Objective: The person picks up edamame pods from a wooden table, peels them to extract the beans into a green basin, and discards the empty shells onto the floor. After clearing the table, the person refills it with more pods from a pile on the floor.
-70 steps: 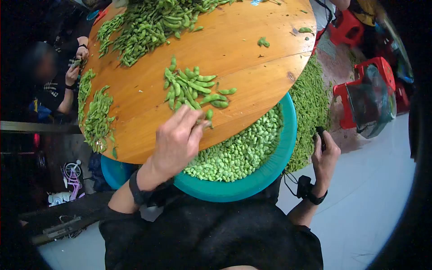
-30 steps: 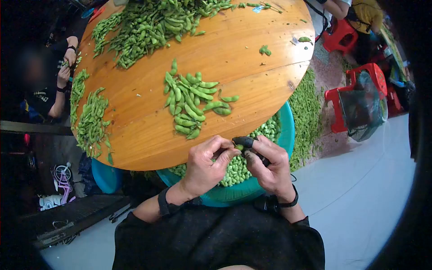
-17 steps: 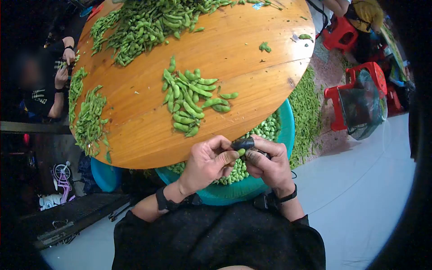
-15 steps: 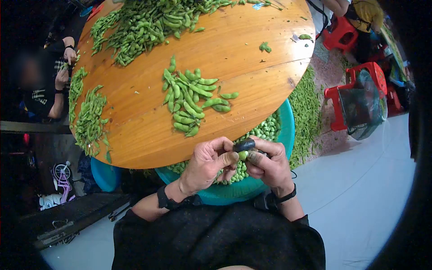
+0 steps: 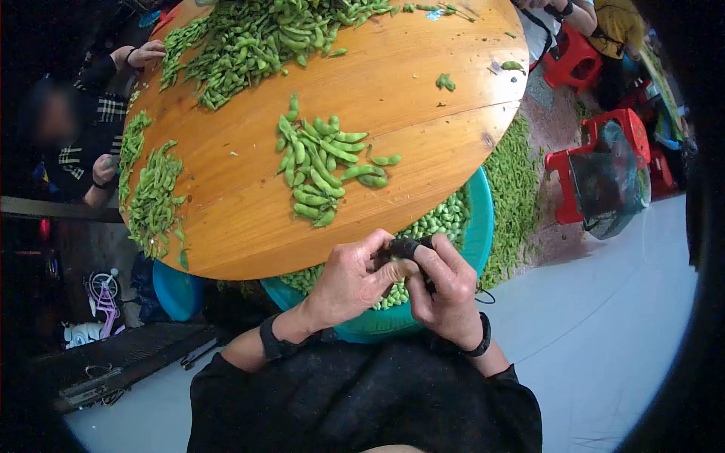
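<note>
My left hand and my right hand meet over a teal basin that holds shelled green beans. Both hands have their fingers closed and pressed together at the fingertips. Black covers wrap fingers of my right hand. What lies between the fingertips is hidden. Just beyond my hands, a small pile of green pods rests on the round wooden table.
A large pod heap and smaller piles cover parts of the table. A person sits at the left, another at the upper right. Red stools and pods on the floor are at the right.
My hands have drawn closer together and my right hand has turned inward, hiding the green bean seen between the fingertips before. The person at the left has reached one hand to the table's pods.
</note>
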